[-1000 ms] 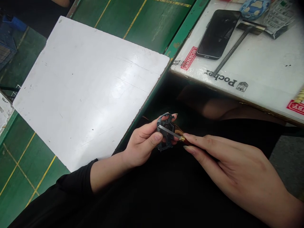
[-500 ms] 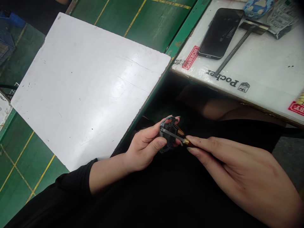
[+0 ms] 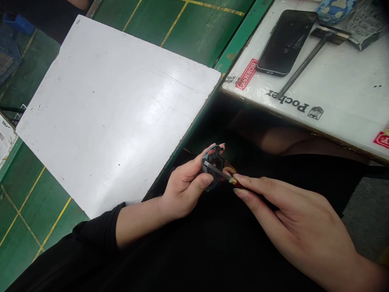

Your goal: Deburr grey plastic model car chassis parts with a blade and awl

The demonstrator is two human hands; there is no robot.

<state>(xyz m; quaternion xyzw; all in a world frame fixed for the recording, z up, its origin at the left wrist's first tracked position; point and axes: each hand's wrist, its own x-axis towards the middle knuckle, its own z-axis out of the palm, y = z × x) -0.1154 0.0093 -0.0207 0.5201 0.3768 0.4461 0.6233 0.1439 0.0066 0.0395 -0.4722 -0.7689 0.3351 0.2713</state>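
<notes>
My left hand (image 3: 182,187) is closed around a small dark hollow plastic part (image 3: 217,157) with a curved rim, held up over my lap. Its thumb presses the near edge while the fingers wrap behind. In my right hand (image 3: 299,217), thumb and fingers pinch the red-brown handle of a slim flat-bladed hand tool (image 3: 218,171) with a brass collar. The blade's tip touches, or lies very close to, the part's left inner rim. Most of the handle is hidden in the right hand.
A scratched white board (image 3: 121,109) lies on a green table to the left. At upper right, a plastic-covered box top (image 3: 343,93) carries a black phone (image 3: 287,42), a metal hammer (image 3: 306,61), a blue patterned round object (image 3: 336,9) and a clear printed bag (image 3: 366,26).
Both hands, the part and the tool have shifted slightly left and up. The part is tilted a little differently, and the tool's tip stays at its rim. The background has shifted slightly right.
</notes>
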